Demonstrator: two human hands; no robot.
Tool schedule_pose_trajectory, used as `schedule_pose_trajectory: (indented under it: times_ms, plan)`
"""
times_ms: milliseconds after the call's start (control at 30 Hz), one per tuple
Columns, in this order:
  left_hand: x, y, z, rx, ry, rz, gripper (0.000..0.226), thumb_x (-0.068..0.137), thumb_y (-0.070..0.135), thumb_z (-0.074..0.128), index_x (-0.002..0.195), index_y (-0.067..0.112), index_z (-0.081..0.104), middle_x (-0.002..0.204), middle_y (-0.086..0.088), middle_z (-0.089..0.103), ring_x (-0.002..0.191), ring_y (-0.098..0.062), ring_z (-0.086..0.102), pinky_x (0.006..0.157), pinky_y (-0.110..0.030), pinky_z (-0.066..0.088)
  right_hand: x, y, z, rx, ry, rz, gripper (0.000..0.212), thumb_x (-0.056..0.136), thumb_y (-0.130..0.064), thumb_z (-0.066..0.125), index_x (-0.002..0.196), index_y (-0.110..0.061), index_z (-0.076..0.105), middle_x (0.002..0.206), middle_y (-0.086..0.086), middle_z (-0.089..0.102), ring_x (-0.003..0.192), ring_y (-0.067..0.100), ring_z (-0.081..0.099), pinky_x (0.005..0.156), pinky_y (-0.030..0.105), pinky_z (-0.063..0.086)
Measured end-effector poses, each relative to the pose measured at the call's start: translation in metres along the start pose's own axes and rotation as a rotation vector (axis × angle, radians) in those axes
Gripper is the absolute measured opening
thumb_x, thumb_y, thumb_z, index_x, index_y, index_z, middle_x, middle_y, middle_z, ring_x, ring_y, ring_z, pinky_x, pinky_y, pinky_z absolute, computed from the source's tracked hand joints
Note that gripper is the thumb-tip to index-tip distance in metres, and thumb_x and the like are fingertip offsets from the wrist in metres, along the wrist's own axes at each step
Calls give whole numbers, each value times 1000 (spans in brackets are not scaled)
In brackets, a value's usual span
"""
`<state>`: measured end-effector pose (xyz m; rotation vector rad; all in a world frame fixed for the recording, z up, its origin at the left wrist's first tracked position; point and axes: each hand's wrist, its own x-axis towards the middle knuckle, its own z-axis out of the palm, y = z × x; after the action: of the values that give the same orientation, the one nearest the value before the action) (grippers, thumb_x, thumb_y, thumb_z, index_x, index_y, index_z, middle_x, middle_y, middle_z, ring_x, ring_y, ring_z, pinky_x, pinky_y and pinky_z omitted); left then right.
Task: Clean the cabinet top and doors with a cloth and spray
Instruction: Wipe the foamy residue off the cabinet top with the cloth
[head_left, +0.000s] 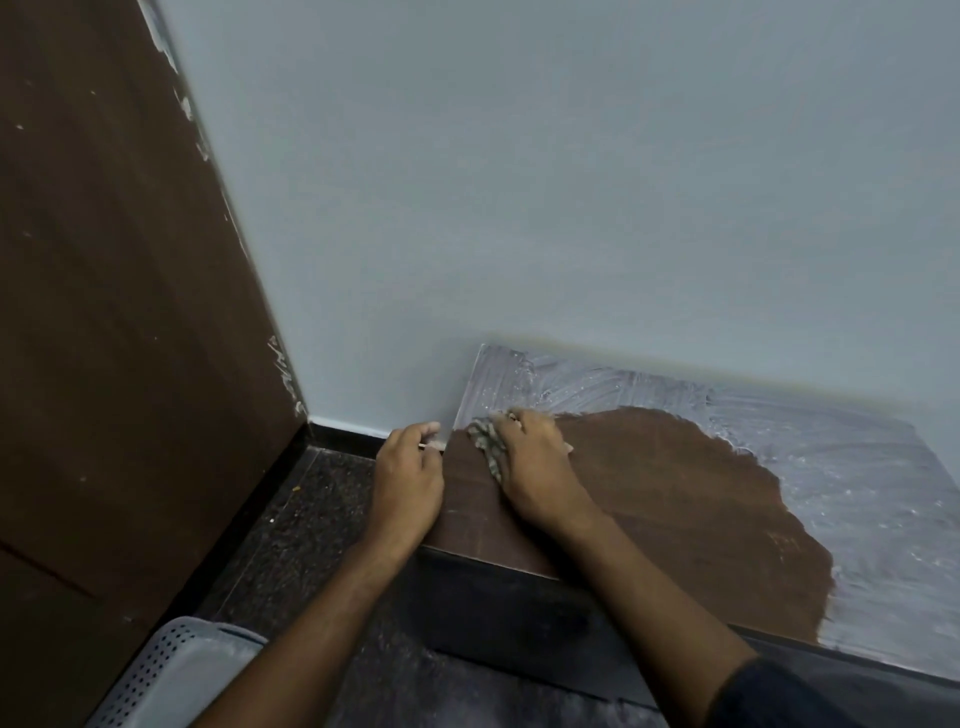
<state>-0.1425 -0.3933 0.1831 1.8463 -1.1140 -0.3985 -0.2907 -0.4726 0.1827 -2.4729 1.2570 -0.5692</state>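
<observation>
A low brown cabinet top (675, 499) stands against the pale wall. Its far and right parts are coated with a whitish, smeared film (857, 467); the middle shows bare wood. My right hand (535, 467) lies on the top near its far left corner and grips a patterned cloth (485, 441) bunched under the fingers. My left hand (410, 478) rests at the cabinet's left edge, fingers curled round that edge. No spray bottle is in view.
A dark brown door or panel (119, 312) fills the left side. Speckled dark floor (311, 519) runs between it and the cabinet. A grey perforated basket (171, 670) sits at the bottom left. The cabinet's dark front face (519, 608) drops below the top.
</observation>
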Motion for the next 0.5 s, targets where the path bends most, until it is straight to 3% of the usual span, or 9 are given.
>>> schedule_pose_trajectory:
  times_ms: [67,167,233,400,500]
  plan:
    - [4,-2,0,-30,16,-27,29,102,11,49,125,9,65,128,-7,63,118,-15,56,98,-20,36,-18,-18,4,43,-49,-110,44,99,-32,45,140,-17,53,138,12,51,127,29,45,113,43,36]
    - [10,-4,5,-66,6,-67,31,106,21,44,127,12,65,129,-3,63,112,-8,52,93,-22,37,-56,-37,-8,110,-182,-313,48,102,-45,32,136,-20,56,136,3,52,127,17,44,112,31,35]
    - [13,-5,7,-90,3,-81,32,106,23,43,126,12,66,127,-2,64,111,-9,54,92,-23,38,-62,-32,-17,109,-239,-341,53,101,-48,29,140,-23,54,139,0,51,130,13,43,112,26,33]
    - [22,-15,13,-120,-1,-124,28,104,22,49,122,13,69,124,-2,69,111,-15,61,91,-25,42,-18,-12,-3,53,-181,-237,60,102,-57,25,140,-22,55,138,6,54,134,23,44,115,37,35]
    - [29,-17,18,-120,-3,-133,28,103,22,51,122,13,68,122,-4,70,114,-19,63,93,-26,44,28,-6,18,10,-114,-177,44,102,-36,48,141,-18,55,143,12,53,139,34,41,116,48,35]
